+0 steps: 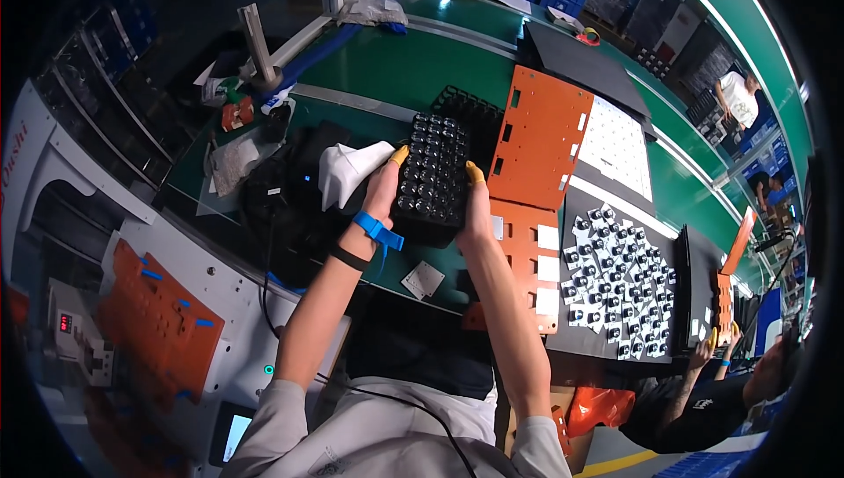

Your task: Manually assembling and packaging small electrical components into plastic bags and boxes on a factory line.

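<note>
Between my two hands is a black tray (424, 231) filled with rows of round, glossy, lens-like pieces (432, 162). My left hand (381, 192) grips its left side, with a yellow cot on the thumb. On the right side my right hand (477, 207) is closed round the edge, its thumb also in a yellow cot. A blue strap (378, 230) and a black band circle my left wrist. Just behind the tray sits a black grid tray (482, 109). A crumpled white cloth (345, 172) lies beside my left hand.
To the right stands an upright orange plate (540, 135) above an orange base (519, 280). Several small white boards with black lenses (617, 285) cover a dark mat. A white machine with an orange panel (163, 320) is at left. Another person (694, 399) works at far right.
</note>
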Action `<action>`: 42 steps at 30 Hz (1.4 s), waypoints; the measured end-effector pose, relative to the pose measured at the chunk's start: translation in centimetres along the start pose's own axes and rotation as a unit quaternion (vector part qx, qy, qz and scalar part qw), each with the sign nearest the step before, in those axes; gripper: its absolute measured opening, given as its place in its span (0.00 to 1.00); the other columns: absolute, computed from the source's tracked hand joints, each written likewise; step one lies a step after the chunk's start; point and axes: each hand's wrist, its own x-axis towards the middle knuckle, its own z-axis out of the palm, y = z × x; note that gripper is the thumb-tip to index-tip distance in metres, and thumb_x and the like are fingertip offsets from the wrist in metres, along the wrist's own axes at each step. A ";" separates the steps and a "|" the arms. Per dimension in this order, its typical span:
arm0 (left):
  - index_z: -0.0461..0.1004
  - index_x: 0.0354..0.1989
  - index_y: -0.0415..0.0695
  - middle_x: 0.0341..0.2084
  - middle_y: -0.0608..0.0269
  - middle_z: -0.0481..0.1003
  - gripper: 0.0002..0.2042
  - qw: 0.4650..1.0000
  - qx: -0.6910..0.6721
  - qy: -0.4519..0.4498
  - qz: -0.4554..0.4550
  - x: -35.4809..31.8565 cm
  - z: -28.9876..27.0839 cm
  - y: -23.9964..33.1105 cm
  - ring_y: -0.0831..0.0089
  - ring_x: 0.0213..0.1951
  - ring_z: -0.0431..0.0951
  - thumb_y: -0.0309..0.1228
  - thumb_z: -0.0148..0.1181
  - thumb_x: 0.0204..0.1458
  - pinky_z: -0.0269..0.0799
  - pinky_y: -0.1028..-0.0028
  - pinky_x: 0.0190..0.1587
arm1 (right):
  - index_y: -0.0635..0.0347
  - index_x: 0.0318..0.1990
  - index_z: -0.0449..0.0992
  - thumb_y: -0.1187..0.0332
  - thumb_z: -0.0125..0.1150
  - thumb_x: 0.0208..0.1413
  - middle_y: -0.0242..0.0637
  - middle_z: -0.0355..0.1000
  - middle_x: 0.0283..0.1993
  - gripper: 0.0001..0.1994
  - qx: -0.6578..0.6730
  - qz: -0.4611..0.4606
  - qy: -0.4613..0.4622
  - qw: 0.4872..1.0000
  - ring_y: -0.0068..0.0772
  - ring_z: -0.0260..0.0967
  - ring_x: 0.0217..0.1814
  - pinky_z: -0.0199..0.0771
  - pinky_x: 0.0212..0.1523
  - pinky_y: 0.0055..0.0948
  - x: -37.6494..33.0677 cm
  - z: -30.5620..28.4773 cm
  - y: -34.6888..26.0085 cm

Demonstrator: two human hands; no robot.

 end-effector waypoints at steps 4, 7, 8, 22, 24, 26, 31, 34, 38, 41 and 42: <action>0.74 0.52 0.41 0.44 0.63 0.77 0.18 1.000 0.007 0.013 0.004 -0.4 0.3 0.5 0.74 0.43 0.79 0.37 0.47 0.62 0.76 0.73 0.46 | 0.59 0.52 0.75 0.48 0.48 0.66 0.36 0.78 0.45 0.23 0.033 0.026 -0.036 0.998 0.32 0.78 0.44 0.78 0.49 0.34 0.0 -0.2 -0.4; 0.75 0.52 0.40 0.42 0.64 0.77 0.17 1.000 0.012 0.004 0.023 0.3 0.0 0.1 0.74 0.41 0.78 0.37 0.47 0.62 0.75 0.74 0.44 | 0.58 0.52 0.75 0.48 0.47 0.66 0.36 0.79 0.45 0.23 0.033 0.020 -0.042 0.998 0.33 0.78 0.43 0.78 0.48 0.34 0.3 -0.1 -0.3; 0.75 0.51 0.40 0.42 0.64 0.77 0.17 1.000 0.004 -0.003 0.024 0.2 0.2 0.0 0.75 0.41 0.78 0.37 0.47 0.62 0.75 0.74 0.44 | 0.57 0.46 0.78 0.45 0.52 0.62 0.36 0.80 0.42 0.24 0.030 0.002 -0.037 0.999 0.33 0.79 0.41 0.79 0.47 0.34 0.7 -0.3 0.0; 0.73 0.55 0.40 0.45 0.65 0.77 0.19 1.000 0.010 0.013 0.016 0.4 0.2 -0.3 0.75 0.43 0.78 0.38 0.45 0.64 0.75 0.75 0.46 | 0.58 0.48 0.76 0.47 0.53 0.62 0.36 0.79 0.42 0.23 0.041 -0.001 -0.022 0.999 0.31 0.78 0.40 0.79 0.44 0.32 0.9 -0.8 -0.3; 0.75 0.53 0.44 0.43 0.65 0.80 0.18 0.999 -0.009 -0.021 0.033 0.7 -0.4 -0.4 0.74 0.43 0.81 0.40 0.42 0.66 0.79 0.73 0.46 | 0.58 0.52 0.74 0.48 0.52 0.63 0.36 0.78 0.45 0.23 0.038 0.007 -0.038 0.999 0.31 0.77 0.43 0.79 0.46 0.32 0.8 -0.4 -0.3; 0.75 0.52 0.44 0.43 0.65 0.80 0.18 0.999 -0.009 -0.033 0.037 0.5 -0.9 -0.3 0.73 0.43 0.81 0.41 0.42 0.66 0.78 0.72 0.46 | 0.59 0.52 0.75 0.49 0.52 0.64 0.37 0.78 0.44 0.22 0.036 0.026 -0.032 0.999 0.32 0.78 0.42 0.79 0.45 0.33 0.6 -0.3 -0.4; 0.75 0.51 0.44 0.42 0.65 0.80 0.16 0.998 -0.021 -0.050 0.026 0.2 -0.8 0.0 0.73 0.42 0.81 0.40 0.44 0.67 0.78 0.72 0.46 | 0.60 0.52 0.74 0.49 0.52 0.64 0.37 0.78 0.42 0.23 0.047 0.017 -0.053 0.997 0.31 0.79 0.39 0.80 0.42 0.32 0.6 -0.5 -0.4; 0.75 0.50 0.44 0.41 0.65 0.80 0.16 0.997 -0.042 -0.058 0.021 -0.1 -0.6 0.4 0.73 0.41 0.82 0.39 0.44 0.67 0.79 0.72 0.45 | 0.60 0.52 0.74 0.49 0.53 0.63 0.36 0.78 0.41 0.23 0.031 0.006 -0.041 0.999 0.31 0.79 0.38 0.80 0.41 0.32 0.7 -0.3 -0.1; 0.75 0.50 0.44 0.41 0.65 0.80 0.16 0.996 -0.055 -0.061 0.017 -0.3 -0.2 0.4 0.73 0.41 0.82 0.39 0.44 0.66 0.79 0.72 0.45 | 0.61 0.51 0.74 0.49 0.55 0.63 0.36 0.78 0.41 0.23 0.024 -0.007 -0.022 0.999 0.31 0.79 0.38 0.81 0.40 0.31 1.2 -0.5 0.2; 0.75 0.50 0.44 0.41 0.65 0.80 0.16 0.996 -0.066 -0.055 0.013 -0.1 -0.5 0.2 0.73 0.41 0.82 0.39 0.44 0.66 0.79 0.72 0.45 | 0.63 0.52 0.74 0.50 0.56 0.63 0.37 0.78 0.42 0.24 0.021 0.004 -0.021 1.000 0.31 0.79 0.38 0.81 0.40 0.32 1.5 -0.4 0.1; 0.75 0.51 0.43 0.43 0.65 0.79 0.16 0.996 -0.069 -0.056 0.016 0.1 -0.8 0.0 0.74 0.42 0.80 0.37 0.44 0.65 0.77 0.74 0.45 | 0.63 0.52 0.74 0.50 0.56 0.63 0.37 0.78 0.42 0.24 0.019 0.005 -0.022 1.000 0.31 0.79 0.38 0.81 0.40 0.32 1.4 -0.2 0.1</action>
